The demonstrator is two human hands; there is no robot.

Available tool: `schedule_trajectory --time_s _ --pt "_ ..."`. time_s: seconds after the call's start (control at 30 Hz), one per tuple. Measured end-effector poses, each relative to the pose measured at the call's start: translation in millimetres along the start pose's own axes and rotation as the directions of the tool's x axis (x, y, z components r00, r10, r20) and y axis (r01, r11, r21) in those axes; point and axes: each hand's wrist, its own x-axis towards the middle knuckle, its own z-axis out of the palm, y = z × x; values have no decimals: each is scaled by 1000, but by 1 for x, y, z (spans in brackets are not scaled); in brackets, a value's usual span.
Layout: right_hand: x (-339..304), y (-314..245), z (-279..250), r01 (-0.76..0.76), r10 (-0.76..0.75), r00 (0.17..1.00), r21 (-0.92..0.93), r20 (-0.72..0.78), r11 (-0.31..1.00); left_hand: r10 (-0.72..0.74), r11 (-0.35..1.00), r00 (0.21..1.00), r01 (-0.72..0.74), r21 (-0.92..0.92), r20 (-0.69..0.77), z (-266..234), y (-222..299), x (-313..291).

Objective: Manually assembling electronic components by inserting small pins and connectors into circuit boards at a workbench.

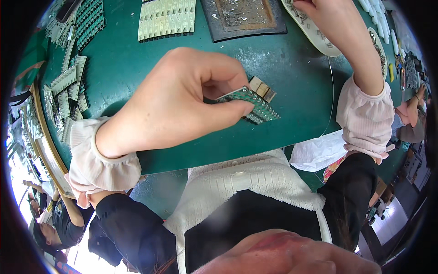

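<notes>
My left hand [175,98] grips a small green circuit board [259,108] between thumb and fingers, tilted above the table. Just behind the board lies a little tan block [262,88], partly covered by it. At the upper right my right hand [326,16] reaches over a pale oval tray [327,49] holding small metallic pieces. Its thumb and fingertips are drawn together near the picture's top edge, and whatever they may hold is too small or hidden to make out.
The green table [200,153] carries a pale board panel [166,20] and a dark framed tray [248,35] with metal scraps at the back. Board strips [64,91] pile up at left. A second dish [378,48] and white tubes [378,16] are at right. Other people sit nearby.
</notes>
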Motion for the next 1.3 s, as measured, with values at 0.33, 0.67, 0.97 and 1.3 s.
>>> schedule_trajectory --time_s 0.33,0.67,0.97,1.3 --pt "4 -7 5 -36 36 999 48 -4 998 503 808 860 -430 402 -90 9 -10 4" --pt "0 -2 -2 -71 70 997 41 23 997 591 734 804 -503 457 -63 9 -4 5" --pt "-23 -58 -43 -49 77 995 353 -68 934 864 204 491 -548 812 114 4 -15 10" --pt "-26 -57 -48 -152 -94 955 734 283 662 885 142 444 -545 826 141 0 -18 11"
